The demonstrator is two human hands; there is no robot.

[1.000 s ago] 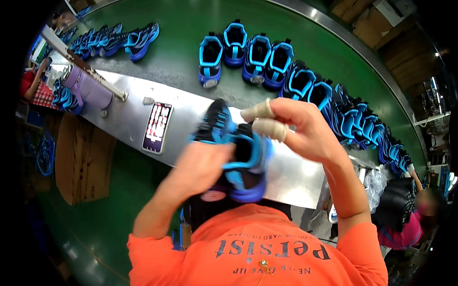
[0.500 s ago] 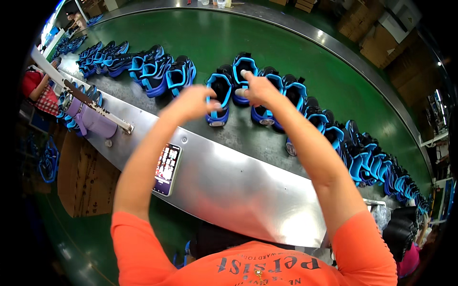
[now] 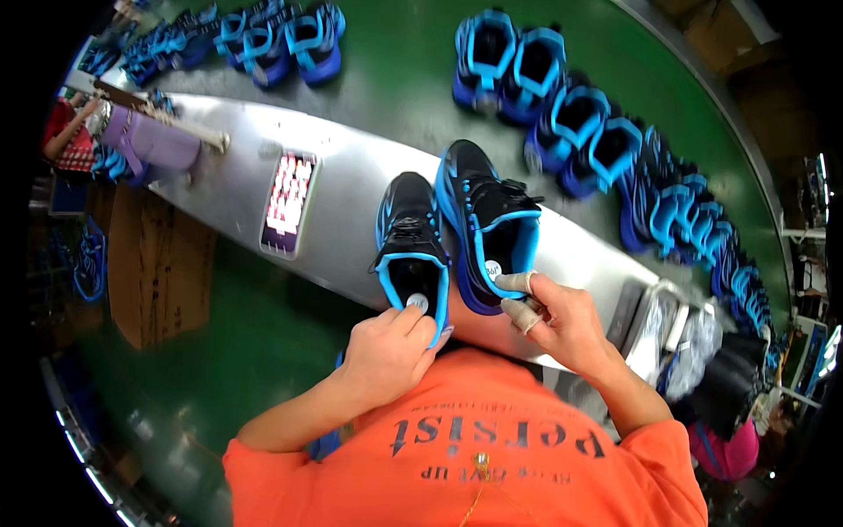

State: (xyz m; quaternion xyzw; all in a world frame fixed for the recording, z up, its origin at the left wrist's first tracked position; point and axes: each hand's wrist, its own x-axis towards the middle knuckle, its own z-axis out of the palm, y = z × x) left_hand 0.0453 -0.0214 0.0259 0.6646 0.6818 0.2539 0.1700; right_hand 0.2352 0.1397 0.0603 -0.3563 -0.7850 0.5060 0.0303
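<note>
Two black sneakers with bright blue linings and blue soles are close in front of me, toes pointing away. My left hand [image 3: 386, 356] pinches the heel collar of the left sneaker [image 3: 410, 224], its fingers closed over the edge. With finger and thumb my right hand [image 3: 562, 321] grips the heel of the right sneaker [image 3: 483, 211]. Pale covers sit on the right thumb and a fingertip. Inside each shoe a round white label shows on the insole. The left shoe's heel is partly hidden by my fingers.
A metal ledge [image 3: 351, 167] runs along the green conveyor belt [image 3: 395, 53]. On the ledge lies a lit phone [image 3: 290, 202], with a purple cup [image 3: 162, 140] further left. Rows of like sneakers [image 3: 531, 70] stand on the belt to both sides. A cardboard box [image 3: 162, 263] is below left.
Both hands were reaching over the belt at two sneakers. They have come back toward my body, each bringing a sneaker over the ledge.
</note>
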